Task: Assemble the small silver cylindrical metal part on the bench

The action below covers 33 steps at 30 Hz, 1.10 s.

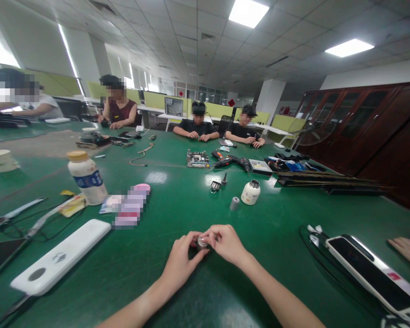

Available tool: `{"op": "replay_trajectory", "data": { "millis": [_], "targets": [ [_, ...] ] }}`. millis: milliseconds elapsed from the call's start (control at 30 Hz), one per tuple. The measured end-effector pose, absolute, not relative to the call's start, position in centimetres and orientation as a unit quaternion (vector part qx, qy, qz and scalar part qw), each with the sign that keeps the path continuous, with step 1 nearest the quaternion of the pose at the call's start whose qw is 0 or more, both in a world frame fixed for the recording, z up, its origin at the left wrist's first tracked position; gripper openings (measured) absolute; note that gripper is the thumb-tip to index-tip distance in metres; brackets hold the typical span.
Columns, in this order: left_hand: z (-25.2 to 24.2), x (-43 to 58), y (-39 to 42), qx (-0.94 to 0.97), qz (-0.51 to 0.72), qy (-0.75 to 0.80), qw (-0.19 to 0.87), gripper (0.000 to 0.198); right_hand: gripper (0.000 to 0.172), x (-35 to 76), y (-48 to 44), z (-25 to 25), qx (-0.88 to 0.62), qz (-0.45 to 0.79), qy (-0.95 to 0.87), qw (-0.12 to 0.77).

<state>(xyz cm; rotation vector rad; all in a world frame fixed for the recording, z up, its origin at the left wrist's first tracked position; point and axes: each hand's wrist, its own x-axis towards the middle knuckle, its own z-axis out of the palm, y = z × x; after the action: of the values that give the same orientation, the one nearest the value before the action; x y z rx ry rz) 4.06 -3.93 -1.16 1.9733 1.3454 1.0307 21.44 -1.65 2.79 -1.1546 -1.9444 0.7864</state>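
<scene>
My left hand (pixel 181 259) curls its thumb and fingers around a small round metal part (pixel 202 244), low over the green table. My right hand (pixel 226 243) pinches at the top of the same part with its fingertips. Fingers cover much of the part, and its exact kind does not show. Farther off stands a cream flask (pixel 250 194) with a drawn face and an uncapped metal mouth. Beside it is a small grey metal cylinder (pixel 234 203). Behind these lie a dark piece with a ring (pixel 215 187) and a dark stopper-like piece (pixel 224 179).
Left are a white elongated device (pixel 61 257), a bottle with a yellow lid (pixel 87 177) and a pink-purple item (pixel 133 205). Phone and cables (pixel 369 269) lie right, near another person's hand (pixel 408 250). A circuit board (pixel 197 159) and power drill (pixel 239 161) lie ahead; several people sit beyond.
</scene>
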Motion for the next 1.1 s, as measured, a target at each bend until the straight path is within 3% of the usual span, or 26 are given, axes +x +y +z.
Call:
{"op": "replay_trajectory", "data": {
  "millis": [400,700,967,1100],
  "targets": [
    [-1.1,4.0,-3.9,0.732,0.374,0.504,0.265,0.028,0.041,22.4,0.0,3.0,-0.422,0.319,-0.684,0.501],
    [-1.0,4.0,-3.9,0.727,0.38,0.506,0.266,0.029,0.034,24.1,1.9,-1.6,-0.499,0.277,-0.728,0.379],
    [-1.0,4.1,-3.9,0.727,0.382,0.504,0.265,0.028,0.042,22.8,0.5,2.1,-0.442,0.342,-0.676,0.48],
    [-1.0,4.1,-3.9,0.73,0.377,0.502,0.269,0.028,0.043,21.8,-1.0,3.7,-0.417,0.328,-0.703,0.473]
  ]
}}
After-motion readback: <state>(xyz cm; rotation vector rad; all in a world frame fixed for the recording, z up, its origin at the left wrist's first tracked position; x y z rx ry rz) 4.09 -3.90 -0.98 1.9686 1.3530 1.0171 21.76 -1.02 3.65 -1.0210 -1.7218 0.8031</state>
